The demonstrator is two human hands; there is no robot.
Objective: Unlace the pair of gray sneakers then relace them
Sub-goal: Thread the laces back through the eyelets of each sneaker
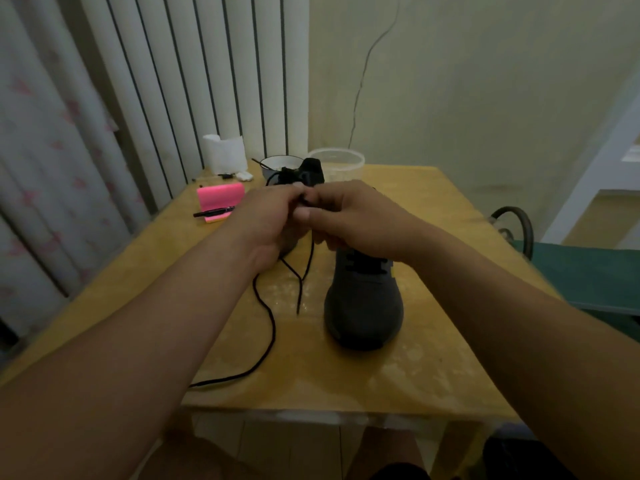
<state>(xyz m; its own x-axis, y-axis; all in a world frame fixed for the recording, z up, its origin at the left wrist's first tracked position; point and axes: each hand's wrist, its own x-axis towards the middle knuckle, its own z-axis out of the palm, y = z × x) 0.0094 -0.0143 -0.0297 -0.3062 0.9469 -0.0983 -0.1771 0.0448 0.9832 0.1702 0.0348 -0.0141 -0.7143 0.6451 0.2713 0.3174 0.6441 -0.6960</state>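
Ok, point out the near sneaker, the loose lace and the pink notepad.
near sneaker (363,313): head view, toe.
loose lace (273,332): head view, curve on the table.
pink notepad (220,195): head view, top face.

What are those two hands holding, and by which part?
Left hand and right hand both pinch the black shoelace at its upper stretch; its loose tails hang onto the table.

Forearms (156,341) bare; left hand (266,220), right hand (356,220) bare.
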